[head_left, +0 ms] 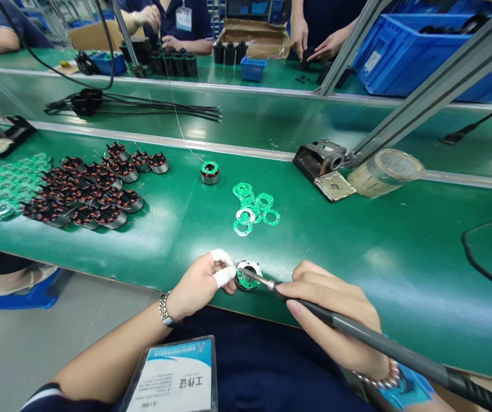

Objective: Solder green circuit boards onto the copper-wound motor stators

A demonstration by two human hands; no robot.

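Observation:
My left hand (pixel 203 284), with white coverings on its thumb and forefinger, pinches the left edge of a motor stator (pixel 251 284) at the table's front edge. A green-and-white circuit board ring lies on top of this stator. Whether a fine wire is also between the fingers, I cannot tell. My right hand (pixel 335 312) is closed around a soldering iron (pixel 374 339), whose metal tip reaches the board's left part. Just beyond lies a loose pile of green circuit board rings (pixel 264 200), one showing white. Farther back, a single stator with a green board (pixel 210 173) stands upright, a thin wire meeting it.
At the left are many bare stators (pixel 86 186) and a stack of green boards (pixel 18 183). A soldering stand (pixel 321 160) with a sponge (pixel 335 186) and a cloudy tub (pixel 385 171) stand back right. Black cables (pixel 142 106) lie behind the metal rail. Co-workers' hands work across the bench.

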